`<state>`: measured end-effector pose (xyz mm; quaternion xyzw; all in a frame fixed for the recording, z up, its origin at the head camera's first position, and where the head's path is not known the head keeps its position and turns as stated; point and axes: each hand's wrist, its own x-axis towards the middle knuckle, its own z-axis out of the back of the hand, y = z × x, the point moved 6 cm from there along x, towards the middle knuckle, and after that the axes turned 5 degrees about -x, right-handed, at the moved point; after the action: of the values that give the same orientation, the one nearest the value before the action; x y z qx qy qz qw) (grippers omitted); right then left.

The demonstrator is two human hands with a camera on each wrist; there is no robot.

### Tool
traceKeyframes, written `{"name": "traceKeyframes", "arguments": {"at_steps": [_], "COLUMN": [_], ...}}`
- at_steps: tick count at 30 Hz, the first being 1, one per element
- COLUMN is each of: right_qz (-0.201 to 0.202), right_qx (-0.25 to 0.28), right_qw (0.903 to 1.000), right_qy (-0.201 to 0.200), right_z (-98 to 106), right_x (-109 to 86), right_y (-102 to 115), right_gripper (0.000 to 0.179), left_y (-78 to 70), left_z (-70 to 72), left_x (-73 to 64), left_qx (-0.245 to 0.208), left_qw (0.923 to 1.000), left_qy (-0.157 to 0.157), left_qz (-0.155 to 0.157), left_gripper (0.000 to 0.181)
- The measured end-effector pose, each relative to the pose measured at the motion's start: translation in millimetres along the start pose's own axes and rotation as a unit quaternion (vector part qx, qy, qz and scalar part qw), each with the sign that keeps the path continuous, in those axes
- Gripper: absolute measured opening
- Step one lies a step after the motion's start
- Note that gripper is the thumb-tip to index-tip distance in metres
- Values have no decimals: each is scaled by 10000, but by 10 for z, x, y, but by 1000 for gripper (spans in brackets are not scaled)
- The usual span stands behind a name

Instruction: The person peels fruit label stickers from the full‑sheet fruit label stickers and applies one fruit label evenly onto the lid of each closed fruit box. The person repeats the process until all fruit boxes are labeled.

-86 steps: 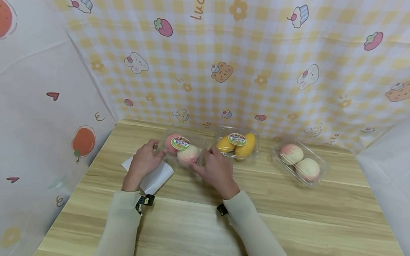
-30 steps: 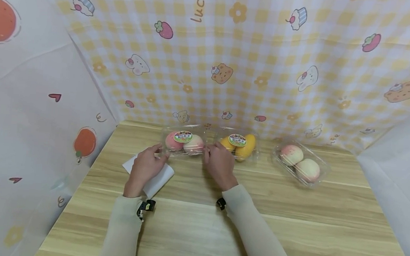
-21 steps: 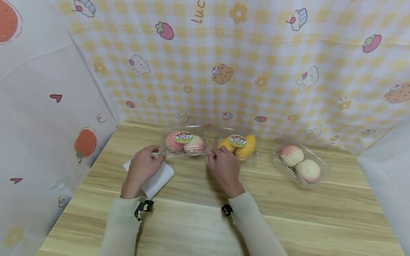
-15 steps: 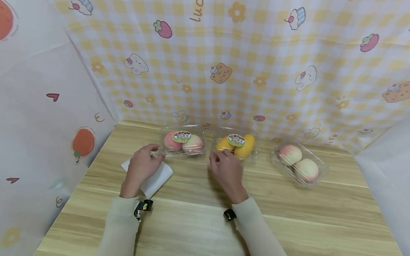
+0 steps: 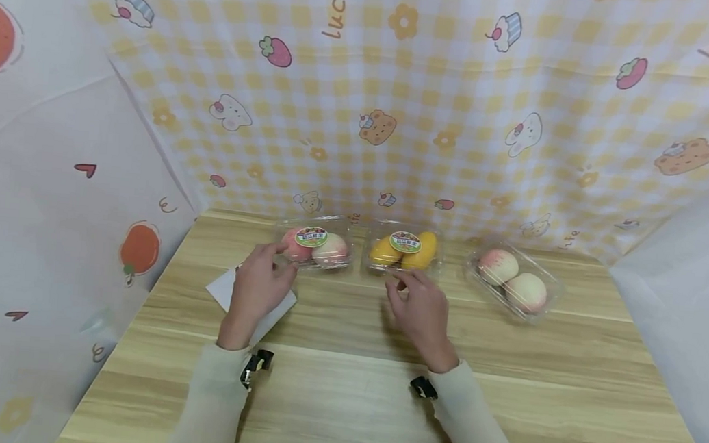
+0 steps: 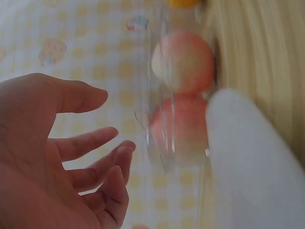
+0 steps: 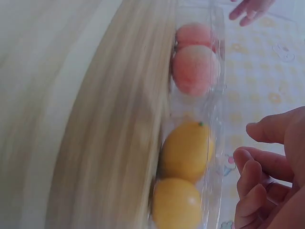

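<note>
My left hand [image 5: 258, 289] hovers at the front left of a clear plastic box of peaches [image 5: 314, 247], its fingers relaxed and apart. In the left wrist view a gap shows between those fingers and the box. A round sticker [image 5: 311, 237] sits on the lid. My right hand [image 5: 420, 311] is in front of a similar box holding two mangoes [image 5: 403, 252], also labelled; its fingers are loosely bent with nothing between them, apart from the box in the right wrist view. Under the left hand lies a white sheet [image 5: 223, 288], partly hidden.
Farther right, a third clear box with two pale peaches [image 5: 525, 292] stands at an angle and shows no sticker. All three boxes stand on a wooden table [image 5: 341, 413] near its back edge. Behind them hangs a yellow checked cloth [image 5: 353, 63]; white printed sheeting [image 5: 51, 228] covers the left side.
Both hands have let go of the left peach box, which was pushed back level with the mango box. My right hand has drawn off to the right and toward me.
</note>
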<state>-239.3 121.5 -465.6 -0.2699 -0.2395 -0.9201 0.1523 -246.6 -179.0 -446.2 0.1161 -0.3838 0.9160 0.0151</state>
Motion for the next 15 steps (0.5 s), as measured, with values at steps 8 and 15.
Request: {"name": "traceKeyframes", "arguments": {"at_steps": [8, 15], "right_qz": [-167, -390], "right_qx": [-8, -75], "right_qw": [9996, 9985], "right_qy": [-213, -385], "right_z": [152, 319], "right_x": [-97, -161], "right_y": [-254, -448], "right_gripper": [19, 20], "left_y": [-416, -615], "left_z": [-287, -586], "left_x": [-90, -105], "left_qx": [-532, -589], "left_qw": [9912, 9899], "left_qy": [17, 489], "left_qz": [-1210, -1194], "left_gripper": [41, 42]}}
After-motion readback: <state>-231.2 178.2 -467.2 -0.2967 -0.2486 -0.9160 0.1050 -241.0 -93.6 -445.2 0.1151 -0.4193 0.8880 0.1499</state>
